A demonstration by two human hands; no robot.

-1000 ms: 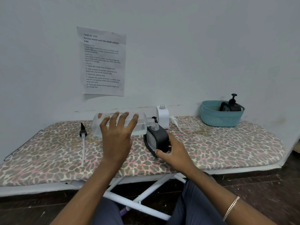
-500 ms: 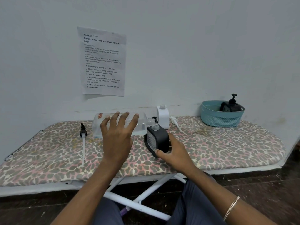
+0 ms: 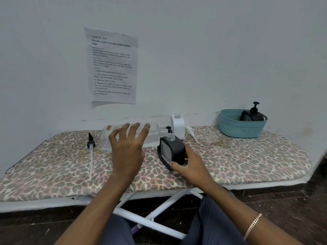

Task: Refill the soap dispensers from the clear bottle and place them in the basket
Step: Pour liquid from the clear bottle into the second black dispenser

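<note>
Left hand [image 3: 126, 152] arches over the bottle [image 3: 154, 136], fingers spread across its top and curled round it. It holds the bottle on its side with the neck at the open mouth of the black dispenser [image 3: 174, 151]. Right hand [image 3: 191, 167] grips that dispenser low down, thumb on the front face and fingers behind, and holds it tilted over the surface [image 3: 247, 156]. Over the last second almost nothing has moved. Both hands, bottle and dispenser sit where they were, so I judge the pour is under way and I am only holding the line-up steady. I cannot tell the level inside the black body. A capped dispenser [image 3: 252, 115] already stands in the basket [image 3: 238, 129], far right. The white dispenser [image 3: 177, 127] stands open just behind the black one, with the white pump [image 3: 190, 130] lying beside it. The black pump [image 3: 91, 143] lies well to the left. By my reckoning this is the second of three. What remains is to finish filling, fit the black pump, basket it, then do the white one.
</note>
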